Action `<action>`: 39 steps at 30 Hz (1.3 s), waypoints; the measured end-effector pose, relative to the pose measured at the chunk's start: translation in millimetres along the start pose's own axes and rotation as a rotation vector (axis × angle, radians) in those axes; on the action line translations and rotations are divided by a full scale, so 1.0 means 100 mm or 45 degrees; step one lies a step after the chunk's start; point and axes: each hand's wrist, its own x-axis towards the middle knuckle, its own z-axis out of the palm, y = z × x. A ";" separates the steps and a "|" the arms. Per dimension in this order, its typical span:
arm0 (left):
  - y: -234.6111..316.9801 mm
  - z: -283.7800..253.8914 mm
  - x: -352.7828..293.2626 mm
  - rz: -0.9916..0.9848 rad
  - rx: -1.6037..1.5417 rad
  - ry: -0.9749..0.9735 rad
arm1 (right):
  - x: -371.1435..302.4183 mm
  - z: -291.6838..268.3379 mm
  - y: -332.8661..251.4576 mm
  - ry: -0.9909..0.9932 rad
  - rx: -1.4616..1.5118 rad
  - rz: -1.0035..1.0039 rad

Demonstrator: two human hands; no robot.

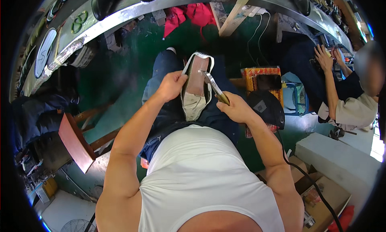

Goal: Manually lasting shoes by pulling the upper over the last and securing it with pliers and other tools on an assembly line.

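Observation:
On my lap, between my thighs, lies a shoe upper with its underside up. Pale fabric edges stand up around a brown insole. My left hand pinches the upper's left edge near the far end. In my right hand is a steel tool that looks like pincers, with a bent silver head and a yellowish handle. The tool's tip is over the insole, close to its right side; whether it touches cannot be made out.
A metal-edged bench curves across the far side, with shoes on it. Right of me are a black cap, a phone and a blue-framed stool. A co-worker sits at far right. A wooden stool stands left.

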 end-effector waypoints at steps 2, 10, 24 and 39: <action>0.01 -0.04 -0.06 -0.074 -0.136 -0.081 | -0.02 0.01 -0.12 -0.044 0.029 0.067; 0.02 0.25 -0.56 -0.199 -0.876 -0.180 | -0.04 -0.07 -0.24 -0.316 -0.268 -0.017; -0.20 0.61 -0.77 -0.153 -0.947 -0.125 | 0.15 -0.20 -0.95 -0.489 -1.162 -0.091; -0.22 0.81 -0.17 -0.525 -0.908 0.552 | 0.10 0.44 0.02 0.044 -0.417 -0.217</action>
